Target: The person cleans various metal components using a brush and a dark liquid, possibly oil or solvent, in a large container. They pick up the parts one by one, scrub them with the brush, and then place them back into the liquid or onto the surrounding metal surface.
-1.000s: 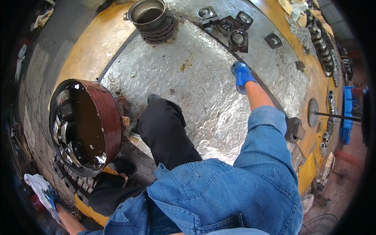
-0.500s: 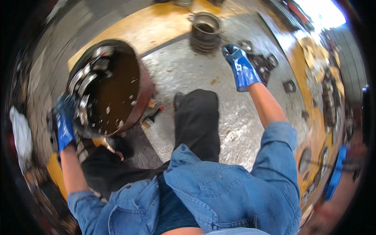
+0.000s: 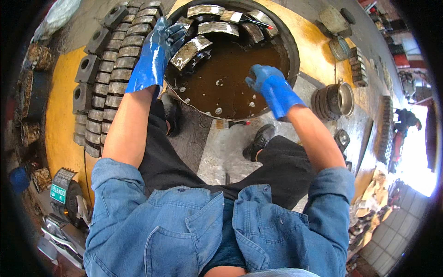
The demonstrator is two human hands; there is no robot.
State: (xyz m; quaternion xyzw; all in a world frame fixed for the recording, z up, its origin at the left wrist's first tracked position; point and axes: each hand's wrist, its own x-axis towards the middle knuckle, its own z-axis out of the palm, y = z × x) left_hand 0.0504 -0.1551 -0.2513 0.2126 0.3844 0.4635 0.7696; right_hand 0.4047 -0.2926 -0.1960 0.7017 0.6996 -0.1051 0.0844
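Observation:
A large round tub [image 3: 295, 51] of brown liquid [image 3: 240, 69] stands in front of me. Curved metal segments [image 3: 218, 29] lie wet along its far and left side. My left hand [image 3: 159, 46], in a blue rubber glove, is at the tub's left rim with its fingers spread, beside the nearest curved segment [image 3: 190, 53]. Above the liquid at the right, my gloved right hand [image 3: 267, 81] has loosely bent fingers, a gap between them and nothing visible in them. A red-tipped tool [image 3: 258, 23] rests across the segments at the far side.
Rows of stacked metal rings [image 3: 110, 69] and square blocks with holes [image 3: 87, 69] line the floor left of the tub. Right of it stand a ring stack [image 3: 330, 101] and a metal can [image 3: 339, 48]. My shoe [image 3: 260, 141] is close to the tub's near side.
The view has swung left, bringing the tub to the middle. My right hand has come from beside the ring stack to over the tub, its fist loosened.

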